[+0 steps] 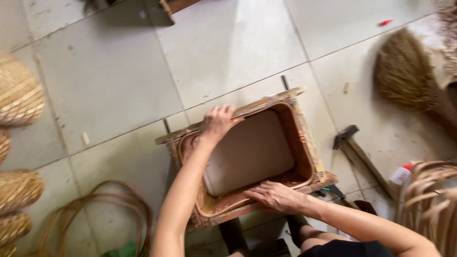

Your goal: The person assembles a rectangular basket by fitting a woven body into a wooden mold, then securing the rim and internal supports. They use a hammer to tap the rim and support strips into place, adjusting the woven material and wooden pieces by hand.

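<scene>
Down on a pale tiled floor (119,81), crossed by dark grout lines: a rectangular wooden frame (304,138) with a bent rattan hoop (304,178) fitted round its inside. Bare tile visible through the middle of the frame, nothing lying within.

Left hand (218,122) over the frame's far left corner, fingers curled down over the top edge, gripping wood and hoop together. Right hand (273,196) flat on the near edge, fingers spread and pressing on rail and hoop, closed round nothing.

Open floor beyond the frame's far edge, broad and bare up to a wooden corner (173,7) at the top of view. Less room to the right: a hammer (354,150) just off the frame's right edge, a small white bottle with a red cap (401,174) beyond it, a straw broom (409,76) toward the far right, and loose rattan ribs (428,200) crowding the near right corner. Tight on the left too: woven baskets (19,95) stacked along the floor's left edge, contents hidden, and coiled rattan loops (95,209) near the left forearm. Small wood chips (85,138) scattered on the tiles, a red scrap (384,22) far off.
</scene>
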